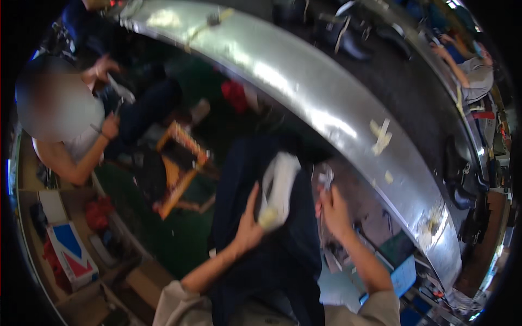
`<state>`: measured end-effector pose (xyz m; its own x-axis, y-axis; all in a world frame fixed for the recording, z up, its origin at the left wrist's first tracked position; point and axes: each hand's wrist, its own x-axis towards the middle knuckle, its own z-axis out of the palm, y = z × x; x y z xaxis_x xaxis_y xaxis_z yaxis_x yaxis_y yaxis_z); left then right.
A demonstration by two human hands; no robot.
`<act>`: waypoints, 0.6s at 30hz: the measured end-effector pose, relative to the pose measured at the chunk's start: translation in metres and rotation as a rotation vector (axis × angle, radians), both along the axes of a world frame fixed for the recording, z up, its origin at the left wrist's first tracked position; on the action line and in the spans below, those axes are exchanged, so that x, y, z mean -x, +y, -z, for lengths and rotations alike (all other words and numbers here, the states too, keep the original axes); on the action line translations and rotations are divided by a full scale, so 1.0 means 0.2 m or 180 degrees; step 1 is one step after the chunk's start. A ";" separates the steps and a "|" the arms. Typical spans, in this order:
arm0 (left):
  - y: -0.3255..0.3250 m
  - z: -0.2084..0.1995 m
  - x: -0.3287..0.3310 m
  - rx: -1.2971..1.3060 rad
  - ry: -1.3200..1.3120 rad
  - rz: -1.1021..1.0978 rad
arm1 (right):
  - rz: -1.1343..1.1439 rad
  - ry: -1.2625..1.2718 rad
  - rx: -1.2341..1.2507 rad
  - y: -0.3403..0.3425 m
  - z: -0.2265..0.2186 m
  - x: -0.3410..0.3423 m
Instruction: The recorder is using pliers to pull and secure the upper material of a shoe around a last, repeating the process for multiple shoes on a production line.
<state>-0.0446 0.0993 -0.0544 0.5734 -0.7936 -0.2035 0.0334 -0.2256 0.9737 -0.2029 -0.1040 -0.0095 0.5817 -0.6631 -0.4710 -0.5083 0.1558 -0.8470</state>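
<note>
A white, shoe-shaped piece [284, 182] with a yellowish end lies over my dark-clothed lap. My left hand [250, 231] grips it near that yellowish end, thumb along its left side. To the right of my lap, my right hand [334, 212] is closed around a small tool [325, 177] with a shiny, pale head and a bit of red by the fingers. Blur hides the tool's exact kind. It is apart from the white piece.
A curved metal ledge [304, 103] borders a dark belt carrying black boots [459, 195]. At left sits a co-worker [76, 152] holding something, near an orange-framed stool [185, 157] and a cardboard box [70, 252]. Another person [476, 76] works at far right.
</note>
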 end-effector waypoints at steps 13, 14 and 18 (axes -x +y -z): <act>-0.04 -0.02 0.02 0.0375 0.0612 0.0210 | -0.3621 0.0414 0.2717 0.01 -0.30 -0.29; -0.03 -0.03 0.02 0.0420 0.0619 0.0210 | -0.3655 0.0246 0.2028 0.02 -0.31 -0.30; -0.04 -0.03 0.03 0.0291 0.0604 0.0366 | -0.3558 0.0076 0.1928 -0.01 -0.28 -0.25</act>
